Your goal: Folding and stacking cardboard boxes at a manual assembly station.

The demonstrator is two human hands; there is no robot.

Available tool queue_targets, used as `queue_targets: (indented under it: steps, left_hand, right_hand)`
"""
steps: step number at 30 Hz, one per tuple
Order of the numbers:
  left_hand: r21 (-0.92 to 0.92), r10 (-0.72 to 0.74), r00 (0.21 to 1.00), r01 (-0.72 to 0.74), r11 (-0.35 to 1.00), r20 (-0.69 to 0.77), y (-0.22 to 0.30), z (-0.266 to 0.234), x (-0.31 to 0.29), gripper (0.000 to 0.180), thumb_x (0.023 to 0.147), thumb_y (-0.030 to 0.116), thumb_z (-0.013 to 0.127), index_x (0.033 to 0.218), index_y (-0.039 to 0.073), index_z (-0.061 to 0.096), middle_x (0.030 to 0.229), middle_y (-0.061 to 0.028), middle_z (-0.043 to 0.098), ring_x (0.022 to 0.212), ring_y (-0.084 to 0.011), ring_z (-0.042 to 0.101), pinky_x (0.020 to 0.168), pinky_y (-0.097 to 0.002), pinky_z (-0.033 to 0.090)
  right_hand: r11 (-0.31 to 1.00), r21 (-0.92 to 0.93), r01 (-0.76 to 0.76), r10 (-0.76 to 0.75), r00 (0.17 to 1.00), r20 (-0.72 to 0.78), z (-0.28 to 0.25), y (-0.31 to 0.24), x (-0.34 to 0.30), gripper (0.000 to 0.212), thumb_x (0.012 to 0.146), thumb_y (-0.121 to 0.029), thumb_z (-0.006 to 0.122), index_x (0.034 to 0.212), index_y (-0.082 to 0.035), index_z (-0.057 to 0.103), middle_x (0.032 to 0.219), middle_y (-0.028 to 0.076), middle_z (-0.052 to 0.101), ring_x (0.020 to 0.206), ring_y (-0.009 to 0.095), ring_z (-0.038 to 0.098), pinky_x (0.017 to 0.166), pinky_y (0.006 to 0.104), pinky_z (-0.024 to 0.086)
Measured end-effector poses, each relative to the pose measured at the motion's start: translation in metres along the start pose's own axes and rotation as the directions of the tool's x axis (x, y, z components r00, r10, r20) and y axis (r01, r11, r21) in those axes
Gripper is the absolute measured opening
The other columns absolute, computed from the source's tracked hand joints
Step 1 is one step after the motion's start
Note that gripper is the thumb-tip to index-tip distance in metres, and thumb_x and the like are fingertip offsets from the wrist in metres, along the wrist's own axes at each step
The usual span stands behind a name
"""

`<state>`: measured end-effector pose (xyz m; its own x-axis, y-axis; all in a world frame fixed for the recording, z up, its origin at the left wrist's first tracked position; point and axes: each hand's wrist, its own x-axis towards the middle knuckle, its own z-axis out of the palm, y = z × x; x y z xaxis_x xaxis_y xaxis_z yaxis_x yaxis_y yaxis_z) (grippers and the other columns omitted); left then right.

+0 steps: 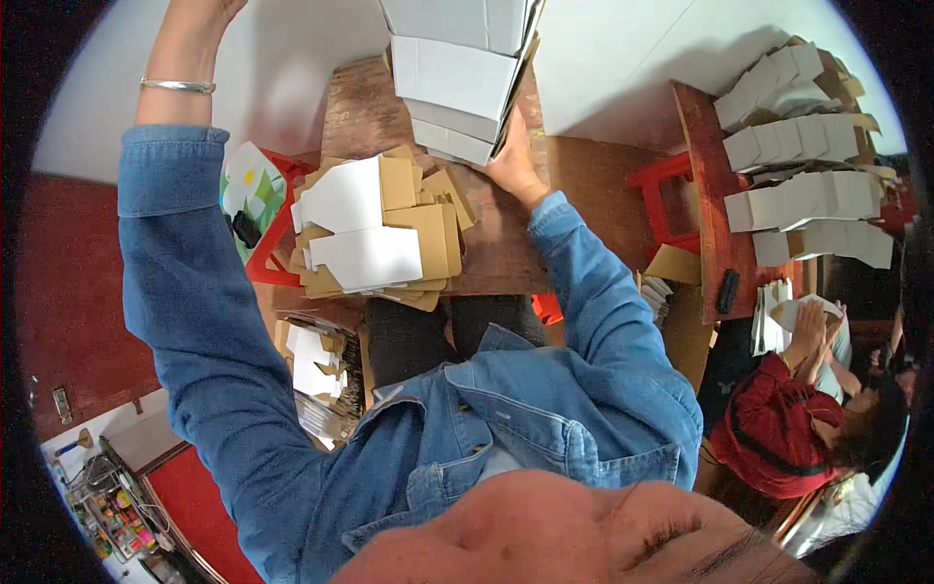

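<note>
A tall stack of white cardboard boxes stands at the far side of the worn wooden table and runs out past the upper edge. My right hand grips the stack's lower right side, with the fingers lying along its edge and partly hidden. My left arm reaches up at the left. Only a sliver of my left hand shows at the upper edge, its fingers cut off from view. Between my arms lies a loose pile of flat box blanks, white on one face and brown on the other.
Rows of white boxes stand on another table at the right, with a red stool beside it. A co-worker in a red sleeve sits at lower right, hands at a white piece. More blanks are stacked low, left of my legs.
</note>
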<state>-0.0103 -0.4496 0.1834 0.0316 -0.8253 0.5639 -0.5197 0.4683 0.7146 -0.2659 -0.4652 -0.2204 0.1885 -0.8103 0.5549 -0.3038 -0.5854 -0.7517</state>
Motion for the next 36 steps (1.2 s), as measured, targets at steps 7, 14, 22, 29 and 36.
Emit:
queue_targets:
  steps: [7, 14, 22, 29, 36]
  left_hand:
    - [0.026, -0.099, 0.991, 0.102, 0.994, -0.09, -0.015, -0.033, 0.011, 0.022, 0.093, 0.017, 0.068, 0.088, -0.004, 0.072, 0.069, -0.0055, 0.067, 0.05, -0.0068, 0.056, 0.044, -0.0203, 0.043]
    - [-0.116, -0.114, 0.976, 0.093, 0.989, -0.185, -0.006, -0.054, 0.012, 0.014, 0.091, 0.005, 0.065, 0.088, -0.008, 0.067, 0.068, -0.0105, 0.065, 0.048, -0.0122, 0.056, 0.042, -0.0234, 0.045]
    - [-0.083, -0.173, 0.948, 0.156, 0.984, -0.267, -0.046, -0.109, 0.019, 0.007, 0.091, -0.004, 0.066, 0.089, -0.011, 0.065, 0.071, -0.0173, 0.066, 0.049, -0.0174, 0.055, 0.043, -0.0287, 0.047]
    - [-0.031, -0.189, 0.936, 0.188, 0.982, -0.298, -0.074, -0.13, 0.022, 0.009, 0.092, -0.003, 0.066, 0.088, -0.011, 0.064, 0.069, -0.0155, 0.063, 0.049, -0.018, 0.053, 0.044, -0.0311, 0.047]
    - [-0.038, -0.218, 0.931, 0.217, 0.975, -0.292, -0.111, -0.124, 0.037, 0.009, 0.092, -0.004, 0.065, 0.087, -0.011, 0.063, 0.068, -0.0156, 0.062, 0.049, -0.0194, 0.052, 0.043, -0.0324, 0.044]
  right_hand:
    - [0.998, -0.058, 0.02, -0.017, 0.999, 0.047, 0.021, -0.019, 0.032, 0.116, 0.057, -0.023, 0.099, 0.15, 0.0, 0.034, 0.141, 0.022, 0.052, 0.132, 0.039, 0.051, 0.11, 0.0451, 0.044]
    - [0.999, 0.007, 0.038, -0.038, 0.997, 0.065, 0.064, -0.019, 0.079, 0.114, 0.057, -0.026, 0.098, 0.149, -0.001, 0.037, 0.139, 0.023, 0.054, 0.131, 0.041, 0.052, 0.109, 0.0466, 0.044]
    - [0.988, 0.108, 0.11, -0.122, 0.987, 0.109, 0.139, -0.016, 0.126, 0.094, 0.072, -0.025, 0.085, 0.15, -0.004, 0.038, 0.137, 0.025, 0.055, 0.127, 0.045, 0.052, 0.108, 0.0514, 0.042]
    - [0.984, 0.139, 0.112, -0.133, 0.979, 0.155, 0.187, -0.014, 0.151, 0.084, 0.068, -0.022, 0.087, 0.14, -0.004, 0.046, 0.126, 0.026, 0.06, 0.118, 0.047, 0.056, 0.1, 0.0509, 0.046]
    - [0.986, 0.098, 0.132, -0.151, 0.964, 0.221, 0.219, 0.042, 0.163, 0.096, 0.064, -0.019, 0.091, 0.145, -0.003, 0.042, 0.13, 0.026, 0.059, 0.123, 0.046, 0.054, 0.105, 0.0491, 0.045]
